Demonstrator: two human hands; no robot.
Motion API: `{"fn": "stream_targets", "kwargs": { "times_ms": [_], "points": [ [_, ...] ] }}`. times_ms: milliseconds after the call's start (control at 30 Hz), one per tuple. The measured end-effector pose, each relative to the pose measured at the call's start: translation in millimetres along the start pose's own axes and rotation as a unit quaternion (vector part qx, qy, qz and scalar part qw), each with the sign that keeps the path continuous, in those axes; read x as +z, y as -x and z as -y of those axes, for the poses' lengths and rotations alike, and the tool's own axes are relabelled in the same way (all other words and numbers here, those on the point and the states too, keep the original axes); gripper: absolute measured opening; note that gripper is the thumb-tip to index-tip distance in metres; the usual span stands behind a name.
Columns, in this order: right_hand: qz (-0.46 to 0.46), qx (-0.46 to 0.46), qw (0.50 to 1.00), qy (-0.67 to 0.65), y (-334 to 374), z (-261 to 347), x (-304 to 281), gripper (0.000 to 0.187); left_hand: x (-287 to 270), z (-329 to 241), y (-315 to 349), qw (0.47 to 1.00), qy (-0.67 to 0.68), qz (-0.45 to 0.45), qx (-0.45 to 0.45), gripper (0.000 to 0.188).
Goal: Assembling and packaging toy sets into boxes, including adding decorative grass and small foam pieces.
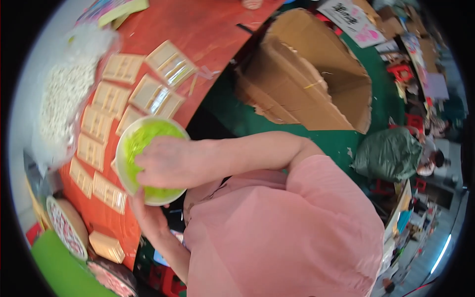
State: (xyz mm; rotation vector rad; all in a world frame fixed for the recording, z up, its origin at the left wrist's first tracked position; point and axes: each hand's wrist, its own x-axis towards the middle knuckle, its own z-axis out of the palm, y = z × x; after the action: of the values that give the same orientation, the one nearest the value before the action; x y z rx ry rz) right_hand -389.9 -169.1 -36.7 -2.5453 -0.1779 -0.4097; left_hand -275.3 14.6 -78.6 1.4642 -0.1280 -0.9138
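Observation:
A white bowl [122, 171] full of bright green, glossy small pieces [157, 129] is held at the edge of the red table. My left hand [143, 205] grips the bowl's rim from the near side, its fingers partly hidden under the bowl. Down inside the bowl, my right hand [166, 159] is curled in among the green pieces; its fingertips are out of sight. Beyond the bowl, several flat, light wooden frames with divided sections [123, 68] lie in rows. Shiny strips show in a few, such as the wooden frame nearest the bowl [156, 96].
A clear plastic bag of small white pieces [69, 94] lies along the table's far side. Round containers with mixed pieces [67, 227] and a stack of wooden frames [106, 246] stand at lower left. A large open cardboard box [307, 74] stands on the green floor, with a dark green sack [388, 153] behind.

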Motion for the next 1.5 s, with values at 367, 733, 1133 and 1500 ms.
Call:
{"fn": "stream_targets", "kwargs": {
  "times_ms": [367, 733, 1133, 1500],
  "points": [
    [-0.074, -0.057, 0.993, -0.075, 12, 1, 8, 0.022, 9, -9, 11, 0.999, 0.023, 0.026, -0.005, 0.047],
    [-0.147, 0.147, 0.975, -0.081, 20, -98, -7, 0.012, -9, -7, 22, 0.999, 0.047, -0.022, 0.006, 0.048],
    [0.076, -0.014, 0.993, 0.089, -13, -23, -9, 0.021, -9, -7, 25, 0.997, 0.064, -0.038, -0.002, 0.056],
    [0.032, -0.091, 0.990, 0.105, -23, 29, 22, 0.011, -42, 0, 47, 0.994, 0.077, -0.071, 0.038, 0.049]
  ]
}}
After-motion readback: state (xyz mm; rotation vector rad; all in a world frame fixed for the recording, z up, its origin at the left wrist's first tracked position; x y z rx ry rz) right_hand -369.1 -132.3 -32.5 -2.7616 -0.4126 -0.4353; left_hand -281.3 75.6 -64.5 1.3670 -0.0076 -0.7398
